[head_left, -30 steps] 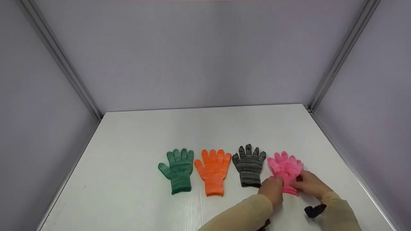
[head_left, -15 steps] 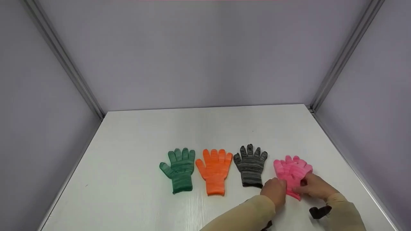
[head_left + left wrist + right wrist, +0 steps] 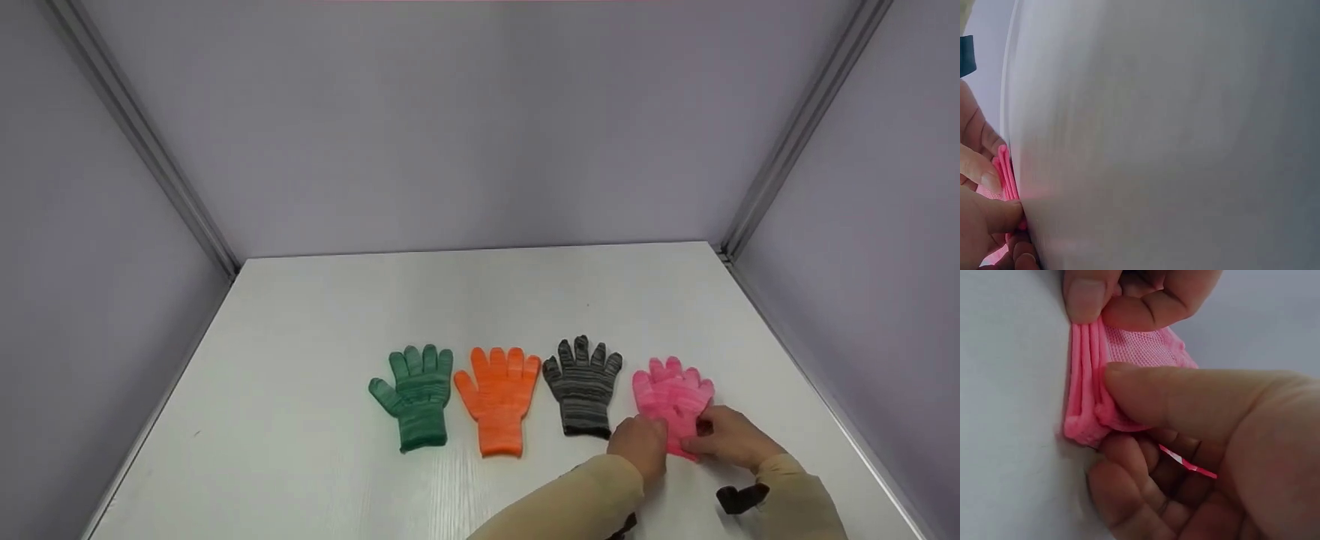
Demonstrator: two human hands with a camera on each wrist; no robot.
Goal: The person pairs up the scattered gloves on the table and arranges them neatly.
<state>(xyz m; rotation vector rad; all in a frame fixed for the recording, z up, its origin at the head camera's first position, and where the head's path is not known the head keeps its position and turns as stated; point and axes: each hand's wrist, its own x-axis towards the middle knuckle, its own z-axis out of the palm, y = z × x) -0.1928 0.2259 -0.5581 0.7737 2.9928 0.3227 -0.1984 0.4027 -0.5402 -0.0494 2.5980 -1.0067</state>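
A pink knit glove (image 3: 671, 401) lies at the right end of a row of gloves, its fingers pointing away from me. At the left side of its cuff, my left hand (image 3: 640, 448) pinches the edge. Opposite it, my right hand (image 3: 735, 437) holds the cuff's right side between thumb and curled fingers. Several layers of the pink cuff (image 3: 1088, 377) are stacked together in the right wrist view. In the left wrist view, the folded pink edge (image 3: 1008, 174) shows between both hands. Parts of the cuff are hidden behind my fingers.
To the left lie a grey-black striped glove (image 3: 583, 390), an orange glove (image 3: 501, 397) and a green glove (image 3: 421, 394), all flat. They rest on a white table (image 3: 300, 337) bounded by grey panels (image 3: 480, 127) at the back and sides.
The pink glove first shifted right and toward me with both hands, then moved slightly back left and away. The other gloves stay in place.
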